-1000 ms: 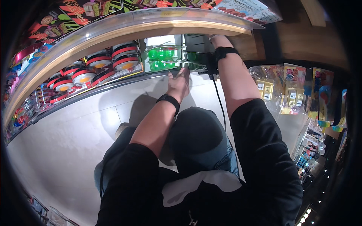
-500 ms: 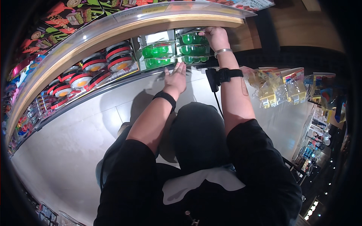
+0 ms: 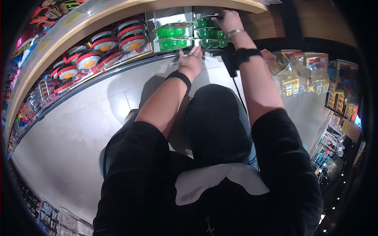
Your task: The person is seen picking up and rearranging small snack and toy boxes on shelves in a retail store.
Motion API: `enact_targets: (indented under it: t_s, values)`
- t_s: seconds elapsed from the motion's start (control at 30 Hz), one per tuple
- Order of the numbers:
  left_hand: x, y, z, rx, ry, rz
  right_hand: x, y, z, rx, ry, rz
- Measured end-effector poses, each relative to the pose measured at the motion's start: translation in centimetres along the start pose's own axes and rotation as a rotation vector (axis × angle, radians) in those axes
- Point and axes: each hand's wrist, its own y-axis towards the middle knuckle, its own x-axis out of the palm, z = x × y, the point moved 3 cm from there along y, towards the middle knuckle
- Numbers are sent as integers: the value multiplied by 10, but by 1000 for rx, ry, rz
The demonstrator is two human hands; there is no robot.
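Head view, please: where are the green balls kept?

They are packed in clear trays, piled as the right stack (image 3: 212,34); let that be taken as the landmark; a left stack (image 3: 172,37) of similar trays is set just beside it, on its left.

And the right hand (image 3: 230,23)?

It is placed at the upper right corner of the landmark, by the top tray; its fingers are curled together there, but whether the tray is clamped by them cannot be told; a silver bracelet (image 3: 236,33) and a black strap (image 3: 249,55) are worn on that arm.

How is the left hand (image 3: 190,63) held?

Empty, just below the landmark and a little to its left; its fingers are loosely extended, with the thumb spread apart from them; whether the shelf's front lip is touched cannot be told.

What else is seen around the landmark?

Red-banded round packs (image 3: 103,46) are heaped to its left, past the left stack; bagged yellow blocks (image 3: 290,86) are hung to its right; a wooden shelf edge (image 3: 252,5) is seen above it; pale floor (image 3: 71,129) is seen below.
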Motion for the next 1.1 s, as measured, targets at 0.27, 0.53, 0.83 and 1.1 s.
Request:
enact_targets:
  t_s: [0.27, 0.53, 0.83, 1.1]
  values:
    - [21, -9, -4, -33, 108, 6, -21, -55, -5, 602, 390, -196]
    - [20, -4, -4, -17, 63, -23, 45, -47, 13, 568, 1051, 22]
    - [16, -8, -13, 20, -4, 353, 28, -52, 3, 395, 750, -29]
    - [9, -64, -101, -246, -424, 695, 32, -104, -36, 184, 959, -787]
